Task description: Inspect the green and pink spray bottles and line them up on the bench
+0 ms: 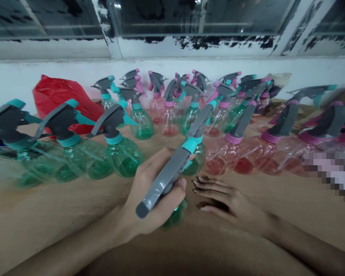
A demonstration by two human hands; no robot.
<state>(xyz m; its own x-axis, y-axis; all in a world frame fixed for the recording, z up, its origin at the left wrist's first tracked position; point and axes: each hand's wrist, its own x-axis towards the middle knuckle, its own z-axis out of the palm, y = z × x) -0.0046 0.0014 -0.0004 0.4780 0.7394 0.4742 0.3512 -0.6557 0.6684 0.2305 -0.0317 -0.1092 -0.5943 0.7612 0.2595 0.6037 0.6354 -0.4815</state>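
My left hand (142,189) is wrapped round the upper part of a spray bottle (168,174) with a grey sprayer head, a turquoise nozzle and a green body. Its nozzle points away from me, and part of the body is hidden by my fingers. To the right, my right hand (227,195) rests low over the table with its fingers stretched out, holding nothing. Just beyond both hands stands another green spray bottle (197,155) with a turquoise collar.
Green spray bottles (123,157) line the left, and pink ones (243,159) the right, along the wooden table (83,214). More bottles of both colours stand behind. A red plastic bag (64,97) lies at the back left, before a white wall (14,71) under windows.
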